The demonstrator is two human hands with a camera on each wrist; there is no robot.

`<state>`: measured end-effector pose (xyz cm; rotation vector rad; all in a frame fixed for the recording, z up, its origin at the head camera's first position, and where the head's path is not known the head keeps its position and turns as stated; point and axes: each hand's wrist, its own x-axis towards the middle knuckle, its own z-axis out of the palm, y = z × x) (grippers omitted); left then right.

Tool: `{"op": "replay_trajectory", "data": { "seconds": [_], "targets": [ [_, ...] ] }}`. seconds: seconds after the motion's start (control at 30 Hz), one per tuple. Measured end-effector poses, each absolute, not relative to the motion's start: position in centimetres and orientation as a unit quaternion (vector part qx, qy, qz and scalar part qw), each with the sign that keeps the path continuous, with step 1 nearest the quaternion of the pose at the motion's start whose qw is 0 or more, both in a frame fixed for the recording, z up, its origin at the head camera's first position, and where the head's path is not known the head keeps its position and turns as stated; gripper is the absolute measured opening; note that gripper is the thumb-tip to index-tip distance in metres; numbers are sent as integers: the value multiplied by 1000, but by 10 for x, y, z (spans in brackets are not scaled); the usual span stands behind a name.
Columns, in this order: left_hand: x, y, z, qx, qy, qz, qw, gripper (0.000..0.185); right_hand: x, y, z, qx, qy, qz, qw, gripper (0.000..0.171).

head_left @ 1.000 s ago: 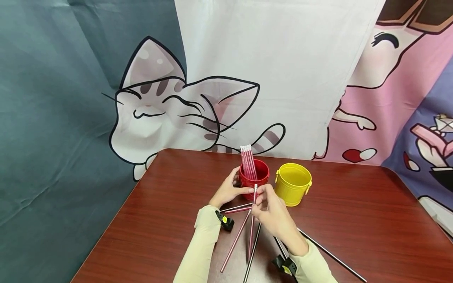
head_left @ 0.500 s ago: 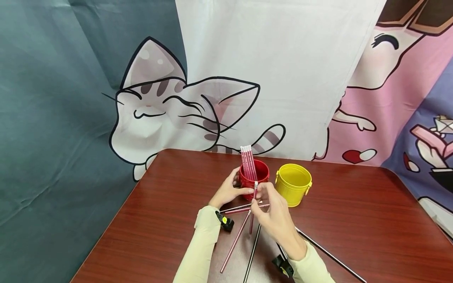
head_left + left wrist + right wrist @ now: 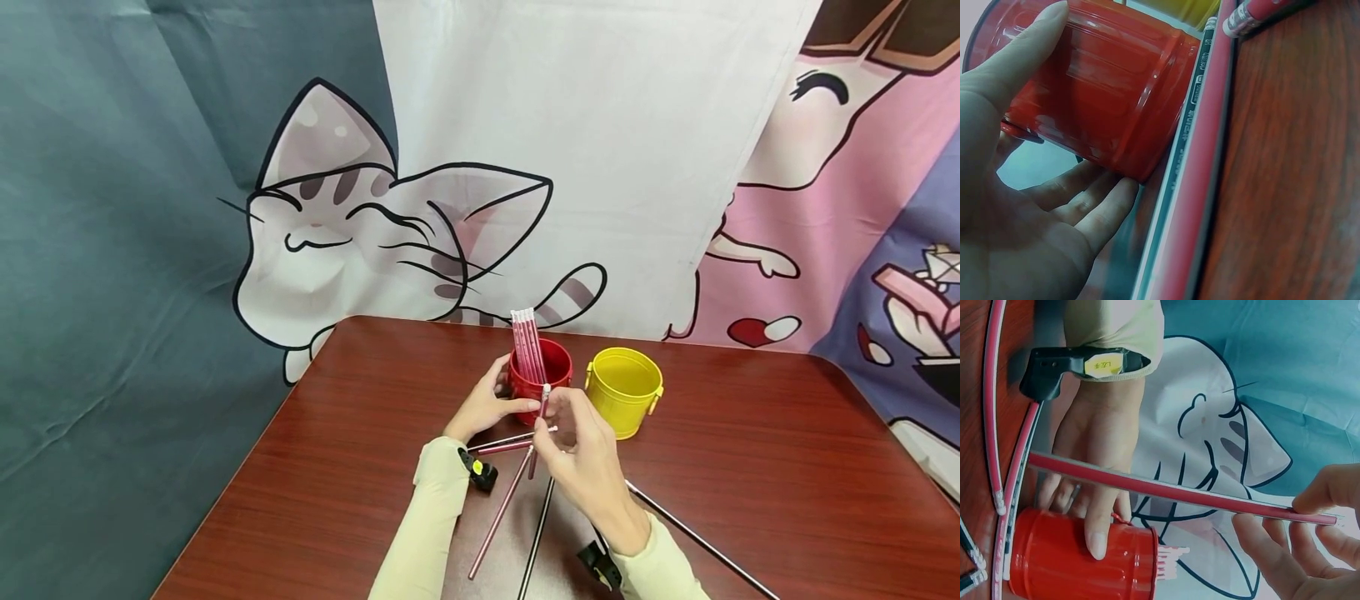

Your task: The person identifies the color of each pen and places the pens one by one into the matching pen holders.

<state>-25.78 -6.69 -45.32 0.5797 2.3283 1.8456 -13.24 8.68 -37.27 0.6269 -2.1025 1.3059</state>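
Held pencil point(image 3: 1210, 499): red, slim; near upright with a slight tilt, in front of red bucket point(image 3: 1054, 556) and outside it; lower tip near table point(image 3: 750, 433) — contact not clear.
Right hand point(image 3: 588, 467): pinching held pencil close to the upper, white-tipped end, thumb against fingertips.
Left hand point(image 3: 483, 408): gripping red bucket, thumb on near wall, fingers curled round the other side.
Handling: likely very light and stiff; a little slick from the lacquer; lead probably brittle if dropped or bent.
Where to hold: upper end good for steering, light fingertip pinch enough; mid-shaft likely steadier.
Pencil bundle point(image 3: 529, 348): leaning inside red bucket, white ends up, packed side by side.
Bucket make: round, glossy, with raised bands; perhaps thin painted metal — uncertain.
Yellow bucket point(image 3: 621, 408): beside red bucket, similar shape, small side lugs.
Loose pencils point(image 3: 499, 517): red and dark striped shafts, some crossing, straight and smooth.
Tabletop: reddish-brown grain, soft sheen.
Backdrop point(image 3: 622, 167): creased cloth, cartoon cat print.
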Motion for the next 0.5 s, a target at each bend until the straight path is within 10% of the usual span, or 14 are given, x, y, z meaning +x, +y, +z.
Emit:
{"op": "replay_trajectory", "data": {
  "seconds": [0.5],
  "targets": [
    [-278,-64,-486,191,777,598,45,82,-147,89,-375,245,-782,474,322,33]
  ]
}}
